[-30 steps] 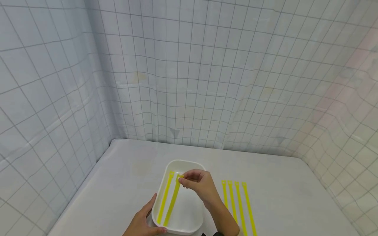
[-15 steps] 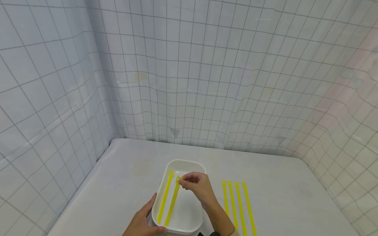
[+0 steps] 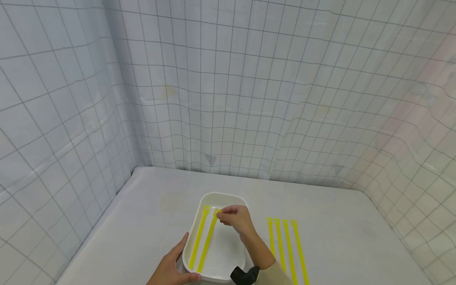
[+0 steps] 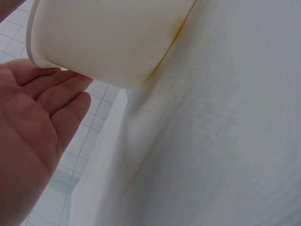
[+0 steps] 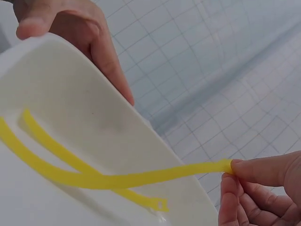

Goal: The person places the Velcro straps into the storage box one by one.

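Observation:
In the head view a white rectangular tray (image 3: 227, 251) lies on the table. My right hand (image 3: 238, 219) pinches a yellow cable strap (image 3: 209, 241) by its slotted head, between thumb and fingers. The right wrist view shows this strap (image 5: 136, 180) raised at the pinched end and curving down into the tray. A second yellow strap (image 3: 198, 238) lies inside along the left wall, its slotted end away from me. My left hand (image 3: 172, 264) rests at the tray's near left corner. Fairly straight fingers (image 4: 63, 92) touch the outer wall in the left wrist view.
Several more yellow straps (image 3: 289, 247) lie side by side on the white table (image 3: 342, 241), right of the tray. White grid-patterned curtains (image 3: 228, 99) stand behind and at both sides. A black wrist device (image 3: 245, 276) shows at my right wrist.
My right hand moved slightly down, then slightly up and away, with the strap in its pinch. The held strap now lies closer to parallel with the other one. My left hand has hardly moved.

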`<state>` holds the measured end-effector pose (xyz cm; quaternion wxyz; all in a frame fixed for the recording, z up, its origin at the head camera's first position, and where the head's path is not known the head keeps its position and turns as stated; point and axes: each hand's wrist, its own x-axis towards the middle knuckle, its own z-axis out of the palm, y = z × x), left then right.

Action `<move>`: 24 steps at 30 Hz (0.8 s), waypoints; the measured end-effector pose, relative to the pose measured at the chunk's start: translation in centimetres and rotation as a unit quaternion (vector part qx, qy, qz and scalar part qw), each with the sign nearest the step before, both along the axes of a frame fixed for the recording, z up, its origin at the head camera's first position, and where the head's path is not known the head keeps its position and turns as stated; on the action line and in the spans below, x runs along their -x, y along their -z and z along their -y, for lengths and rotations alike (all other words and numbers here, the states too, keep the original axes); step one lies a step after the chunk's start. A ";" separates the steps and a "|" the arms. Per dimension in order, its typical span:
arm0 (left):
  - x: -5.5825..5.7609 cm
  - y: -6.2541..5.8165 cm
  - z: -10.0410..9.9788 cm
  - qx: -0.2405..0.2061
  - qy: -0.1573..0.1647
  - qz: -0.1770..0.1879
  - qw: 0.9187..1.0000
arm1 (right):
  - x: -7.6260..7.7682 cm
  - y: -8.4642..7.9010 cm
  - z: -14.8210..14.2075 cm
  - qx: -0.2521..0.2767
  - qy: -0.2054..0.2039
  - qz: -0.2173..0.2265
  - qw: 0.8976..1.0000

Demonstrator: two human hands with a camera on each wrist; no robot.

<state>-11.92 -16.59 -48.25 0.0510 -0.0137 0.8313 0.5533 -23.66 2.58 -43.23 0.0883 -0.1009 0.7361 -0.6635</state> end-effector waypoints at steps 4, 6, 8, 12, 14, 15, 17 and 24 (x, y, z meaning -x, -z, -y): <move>0.0 0.1 0.1 -0.003 0.006 -0.005 1.000 | 0.6 0.4 0.2 -0.024 0.016 0.011 1.000; 0.0 0.0 0.1 -0.006 0.006 -0.002 1.000 | 1.0 0.6 0.3 -0.034 0.024 0.023 0.999; 0.0 0.0 0.1 -0.005 0.005 -0.001 1.000 | 1.4 0.9 0.5 -0.037 0.031 0.035 0.998; 0.0 0.0 0.2 0.001 0.001 -0.001 1.000 | 2.3 1.6 0.9 -0.034 0.035 0.052 0.997; 0.0 0.0 0.2 0.002 0.001 -0.003 1.000 | 2.7 2.0 1.1 -0.034 0.033 0.055 0.997; 0.0 0.0 0.2 0.002 0.002 -0.004 1.000 | 2.9 2.1 1.2 -0.036 0.035 0.058 0.997; 0.0 0.0 0.2 0.001 0.003 -0.010 1.000 | 3.3 2.3 1.4 -0.040 0.038 0.066 0.996; -0.1 0.0 0.2 0.006 0.008 -0.020 1.000 | 4.1 2.8 2.2 -0.066 0.059 0.088 0.992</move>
